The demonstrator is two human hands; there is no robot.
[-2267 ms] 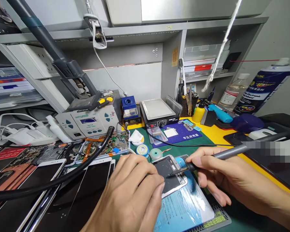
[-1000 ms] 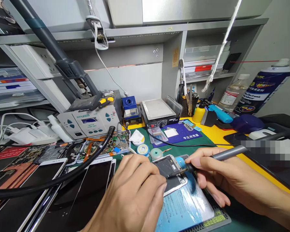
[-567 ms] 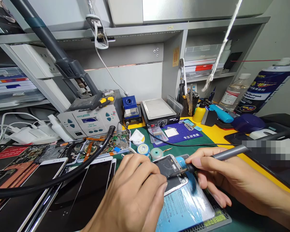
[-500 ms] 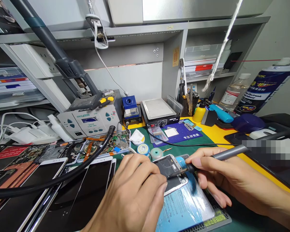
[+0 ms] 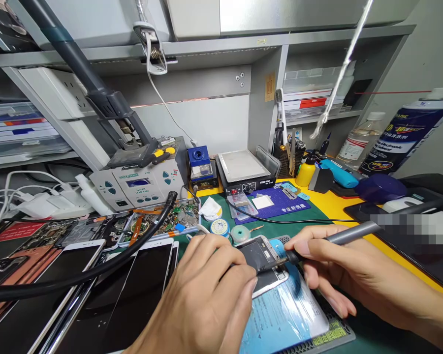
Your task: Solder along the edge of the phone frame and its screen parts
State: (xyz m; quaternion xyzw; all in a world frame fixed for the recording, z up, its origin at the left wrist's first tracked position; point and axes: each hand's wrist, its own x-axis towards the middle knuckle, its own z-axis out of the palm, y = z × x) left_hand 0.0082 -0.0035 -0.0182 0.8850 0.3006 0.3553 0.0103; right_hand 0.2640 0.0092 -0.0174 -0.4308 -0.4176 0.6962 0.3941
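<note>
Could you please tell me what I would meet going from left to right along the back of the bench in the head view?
White chargers and cables → grey rework station → small blue unit → hot plate → yellow bottle → teal tool → clear bottle → blue spray can.

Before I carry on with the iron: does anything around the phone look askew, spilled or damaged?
No spill shows. The phone rests askew, partly on the blue sheet, left hand at its edge; the right hand holds the soldering iron to it. At left, loose phones overlap under a black hose.
</note>
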